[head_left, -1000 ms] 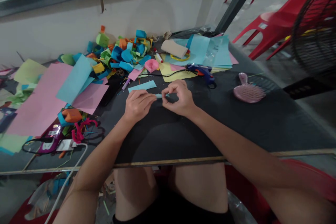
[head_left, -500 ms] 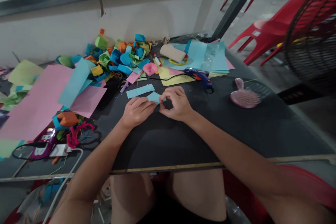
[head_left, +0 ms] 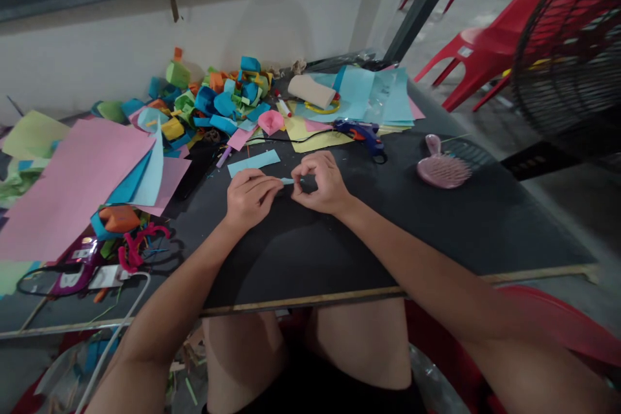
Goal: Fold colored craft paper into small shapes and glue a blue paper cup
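Note:
A small piece of light blue paper (head_left: 287, 181) is pinched between my two hands, above the middle of the black table. My left hand (head_left: 252, 199) grips its left end, fingers pressed together. At the right end, my right hand (head_left: 321, 182) closes thumb and forefinger into a ring around the tip. Only a narrow sliver of the paper shows; the fingers hide the rest. Just beyond my left hand, a light blue paper strip (head_left: 254, 163) with a crease lies flat on the table.
Folded coloured paper pieces (head_left: 218, 100) are heaped against the wall. Pink sheets (head_left: 72, 187) cover the left side. A blue glue gun (head_left: 361, 134) with its cord lies beyond my right hand. A pink hairbrush (head_left: 444, 170) lies right, near a black fan (head_left: 572, 58).
The paper between my hands has turned from showing a broad face to a thin edge. A blue sheet on the left pile has flipped or curled over. The view has shifted slightly.

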`<move>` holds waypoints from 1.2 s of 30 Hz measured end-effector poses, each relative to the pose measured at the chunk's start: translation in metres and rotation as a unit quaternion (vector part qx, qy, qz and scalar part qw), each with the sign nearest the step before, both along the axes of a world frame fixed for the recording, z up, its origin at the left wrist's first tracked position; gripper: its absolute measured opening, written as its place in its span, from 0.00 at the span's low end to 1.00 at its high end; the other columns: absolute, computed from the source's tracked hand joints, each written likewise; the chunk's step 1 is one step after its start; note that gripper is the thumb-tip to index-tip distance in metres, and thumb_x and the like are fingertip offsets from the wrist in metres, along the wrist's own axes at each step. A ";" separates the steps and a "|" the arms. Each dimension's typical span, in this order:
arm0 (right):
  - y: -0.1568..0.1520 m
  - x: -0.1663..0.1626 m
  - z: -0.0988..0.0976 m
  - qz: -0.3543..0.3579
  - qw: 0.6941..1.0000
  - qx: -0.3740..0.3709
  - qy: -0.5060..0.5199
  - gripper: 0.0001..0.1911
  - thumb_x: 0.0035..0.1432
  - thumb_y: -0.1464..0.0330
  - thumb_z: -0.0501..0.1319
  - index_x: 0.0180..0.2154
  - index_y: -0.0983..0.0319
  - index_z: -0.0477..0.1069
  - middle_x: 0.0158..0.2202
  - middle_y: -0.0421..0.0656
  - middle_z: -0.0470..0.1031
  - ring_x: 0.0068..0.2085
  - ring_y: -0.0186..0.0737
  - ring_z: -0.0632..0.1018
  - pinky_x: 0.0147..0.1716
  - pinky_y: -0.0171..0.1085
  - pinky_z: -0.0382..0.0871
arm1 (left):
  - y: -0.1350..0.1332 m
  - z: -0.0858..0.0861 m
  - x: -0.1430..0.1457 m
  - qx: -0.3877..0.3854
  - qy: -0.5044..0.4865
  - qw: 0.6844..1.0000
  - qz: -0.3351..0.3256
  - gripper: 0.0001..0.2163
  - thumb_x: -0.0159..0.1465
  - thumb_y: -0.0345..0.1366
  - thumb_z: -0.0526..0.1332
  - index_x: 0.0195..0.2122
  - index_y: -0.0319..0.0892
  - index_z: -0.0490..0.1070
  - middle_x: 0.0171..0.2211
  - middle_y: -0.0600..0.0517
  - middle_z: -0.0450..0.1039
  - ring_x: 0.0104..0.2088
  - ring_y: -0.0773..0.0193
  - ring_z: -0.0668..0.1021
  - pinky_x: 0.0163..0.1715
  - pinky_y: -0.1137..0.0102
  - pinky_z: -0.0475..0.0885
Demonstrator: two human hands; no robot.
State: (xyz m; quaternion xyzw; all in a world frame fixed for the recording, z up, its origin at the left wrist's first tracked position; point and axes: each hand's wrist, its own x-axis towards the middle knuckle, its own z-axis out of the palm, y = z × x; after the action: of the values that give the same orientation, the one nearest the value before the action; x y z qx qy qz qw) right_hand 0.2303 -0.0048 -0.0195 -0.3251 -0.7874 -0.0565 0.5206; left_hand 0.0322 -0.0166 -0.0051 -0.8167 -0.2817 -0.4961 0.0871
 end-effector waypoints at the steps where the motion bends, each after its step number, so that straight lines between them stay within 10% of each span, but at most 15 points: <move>1: 0.000 0.001 0.001 -0.002 1.000 -0.003 0.005 0.20 0.42 0.76 0.59 0.37 0.55 0.56 0.29 0.35 0.76 0.34 0.43 0.76 0.41 0.44 0.65 | 0.001 0.001 -0.001 -0.003 -0.007 1.000 0.000 0.03 0.62 0.28 0.66 0.35 0.43 0.78 0.31 0.54 0.82 0.35 0.64 0.78 0.39 0.68 0.75; 16: 0.013 0.023 -0.001 -0.051 0.996 -0.018 0.071 0.15 0.45 0.75 0.60 0.35 0.55 0.59 0.28 0.38 0.73 0.32 0.42 0.74 0.39 0.45 0.67 | 0.009 0.007 -0.018 0.059 -0.021 0.997 0.041 0.05 0.63 0.29 0.65 0.37 0.44 0.79 0.33 0.53 0.82 0.37 0.63 0.78 0.38 0.66 0.74; 27: -0.008 -0.006 0.001 0.060 0.997 -0.003 -0.049 0.14 0.51 0.74 0.61 0.38 0.55 0.61 0.32 0.38 0.76 0.37 0.42 0.77 0.40 0.43 0.67 | -0.001 0.001 -0.008 0.136 0.092 0.986 -0.018 0.07 0.64 0.27 0.64 0.42 0.42 0.78 0.37 0.53 0.82 0.39 0.64 0.78 0.37 0.69 0.73; 36: -0.008 -0.004 0.005 0.055 0.994 -0.015 -0.092 0.13 0.55 0.76 0.60 0.38 0.56 0.60 0.32 0.37 0.77 0.38 0.40 0.77 0.46 0.43 0.58 | 0.003 -0.006 -0.010 0.029 0.071 0.997 -0.006 0.04 0.65 0.32 0.64 0.35 0.45 0.79 0.33 0.54 0.82 0.35 0.65 0.77 0.38 0.69 0.74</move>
State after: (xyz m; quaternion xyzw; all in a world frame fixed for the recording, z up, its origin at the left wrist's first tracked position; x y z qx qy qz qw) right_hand 0.2259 -0.0132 -0.0149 -0.2830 -0.8492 -0.0454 0.4435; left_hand 0.0221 -0.0132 -0.0114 -0.8486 -0.2555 -0.4453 0.1275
